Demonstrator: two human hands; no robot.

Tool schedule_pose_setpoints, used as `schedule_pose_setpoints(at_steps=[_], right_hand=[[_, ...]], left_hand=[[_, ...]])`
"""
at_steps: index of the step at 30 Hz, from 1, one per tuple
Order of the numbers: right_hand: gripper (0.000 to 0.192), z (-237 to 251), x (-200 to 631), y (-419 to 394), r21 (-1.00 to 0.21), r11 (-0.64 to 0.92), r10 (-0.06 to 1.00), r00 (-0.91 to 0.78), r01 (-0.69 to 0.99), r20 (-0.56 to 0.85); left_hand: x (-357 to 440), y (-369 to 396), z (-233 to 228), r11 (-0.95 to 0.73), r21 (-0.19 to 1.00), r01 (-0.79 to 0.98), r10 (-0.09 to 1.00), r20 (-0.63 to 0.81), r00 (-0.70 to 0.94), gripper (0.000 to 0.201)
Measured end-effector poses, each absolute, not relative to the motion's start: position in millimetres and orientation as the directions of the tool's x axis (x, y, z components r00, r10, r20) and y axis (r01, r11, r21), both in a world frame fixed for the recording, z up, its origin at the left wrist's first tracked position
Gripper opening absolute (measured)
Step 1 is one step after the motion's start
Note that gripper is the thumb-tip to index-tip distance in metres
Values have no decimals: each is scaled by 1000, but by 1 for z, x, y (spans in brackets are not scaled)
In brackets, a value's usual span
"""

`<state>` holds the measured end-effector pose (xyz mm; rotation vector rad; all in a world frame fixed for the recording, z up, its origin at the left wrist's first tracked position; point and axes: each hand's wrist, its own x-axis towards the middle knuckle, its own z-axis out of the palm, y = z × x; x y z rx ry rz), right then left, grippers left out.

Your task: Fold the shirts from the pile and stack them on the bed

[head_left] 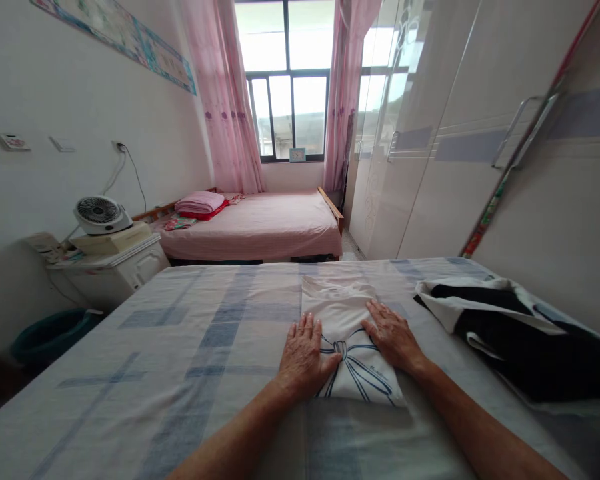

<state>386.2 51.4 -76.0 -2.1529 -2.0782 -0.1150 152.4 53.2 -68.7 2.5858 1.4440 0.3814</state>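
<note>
A white T-shirt (337,313) with a blue bow print lies folded into a narrow rectangle on the bed with the blue-and-white sheet (180,360). Flat on its left edge rests my left hand (306,357), fingers stretched forward and thumb pointing to the bow. My right hand (393,335) lies along the right edge, its fingers extended on the cloth. Neither hand grips the fabric. To the right, a loose pile of black and white clothing (510,327) sits apart from both hands.
A second bed (280,220) with a pink sheet and folded pink bedding (200,202) stands beyond, below the window. At left are a fan (101,212) on a white cabinet (125,270) and a dark green bin (55,333). A glossy wardrobe (430,193) lines the right.
</note>
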Motion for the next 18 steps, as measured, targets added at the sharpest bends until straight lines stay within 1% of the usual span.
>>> schedule_pose_setpoints(at_steps=[3, 5, 6, 7, 8, 9, 10, 11, 12, 13, 16, 18], right_hand=[[56, -78, 389, 52, -48, -9, 987, 17, 999, 158], [54, -79, 389, 52, -49, 0, 985, 8, 999, 171], [54, -79, 389, 52, -50, 1, 984, 8, 999, 176], [54, -78, 389, 52, -52, 0, 984, 9, 999, 178], [54, -78, 389, 51, -53, -3, 984, 12, 999, 178], [53, -77, 389, 51, -54, -2, 984, 12, 999, 175], [52, -75, 388, 50, -57, 3, 985, 7, 998, 173], [50, -74, 388, 50, -59, 11, 985, -1, 998, 172], [49, -73, 387, 49, -61, 14, 985, -4, 998, 173], [49, -72, 387, 49, -63, 15, 984, -3, 998, 178], [51, -72, 387, 48, -58, 13, 982, -1, 998, 191], [51, -72, 388, 48, -52, 14, 980, -3, 999, 198]], left_hand=[[152, 52, -66, -520, 253, 816, 853, 195, 484, 78], [151, 49, -62, -583, 236, 777, 806, 286, 518, 68], [151, 47, -59, -658, 223, 719, 744, 339, 575, 61], [151, 44, -57, -753, 207, 625, 650, 384, 656, 55], [151, 42, -55, -848, 187, 497, 527, 410, 745, 51], [152, 39, -53, -917, 168, 361, 398, 415, 818, 50], [152, 36, -51, -956, 153, 249, 291, 404, 867, 50], [153, 34, -50, -973, 142, 180, 222, 384, 896, 52], [153, 32, -49, -980, 130, 153, 190, 360, 913, 52], [154, 31, -49, -981, 115, 158, 189, 338, 922, 50], [154, 29, -47, -973, 76, 217, 230, 291, 928, 37], [154, 29, -46, -972, 53, 228, 234, 278, 932, 31]])
